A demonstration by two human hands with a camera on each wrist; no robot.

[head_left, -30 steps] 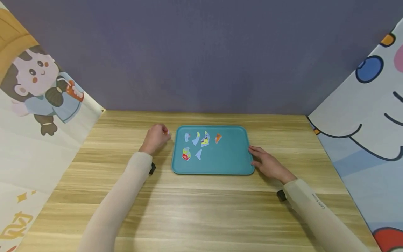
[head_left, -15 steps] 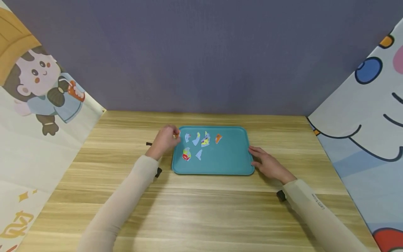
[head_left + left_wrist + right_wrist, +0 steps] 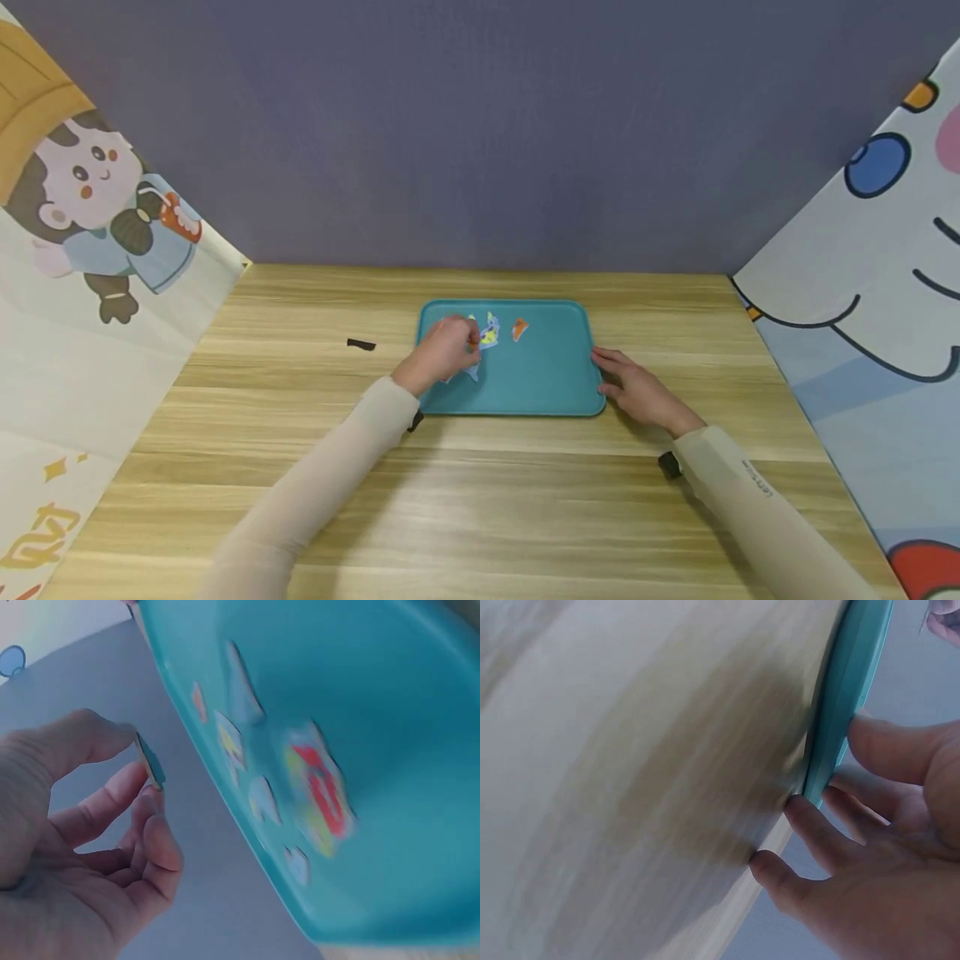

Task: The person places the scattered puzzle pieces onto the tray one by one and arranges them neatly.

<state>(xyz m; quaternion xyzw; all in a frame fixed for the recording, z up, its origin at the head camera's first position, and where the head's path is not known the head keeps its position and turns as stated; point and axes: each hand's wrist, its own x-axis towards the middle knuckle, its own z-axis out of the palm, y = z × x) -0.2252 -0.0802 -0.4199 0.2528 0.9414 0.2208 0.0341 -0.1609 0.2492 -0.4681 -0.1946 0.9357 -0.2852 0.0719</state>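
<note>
Above the left part of the teal tray [image 3: 540,375], my left hand [image 3: 444,354] pinches a small thin piece [image 3: 151,762] between thumb and fingertips. Flat printed pieces lie on the tray: an orange one [image 3: 520,329], a yellow and lilac one [image 3: 489,335], a pale one [image 3: 473,372] and, in the left wrist view, a red and yellow one [image 3: 324,791]; the hand partly hides some in the head view. My right hand [image 3: 637,389] rests against the tray's right edge, its fingers [image 3: 817,829] spread and relaxed.
A small dark strip [image 3: 362,344] lies on the wooden table [image 3: 480,500] left of the tray. Behind the table stands a grey-purple panel [image 3: 487,142], with cartoon-printed panels at the left [image 3: 45,317] and right [image 3: 847,250].
My left hand has moved right, from beside the tray to over its left part, with the piece pinched. The dark strip has come into full view. My right hand has stayed put.
</note>
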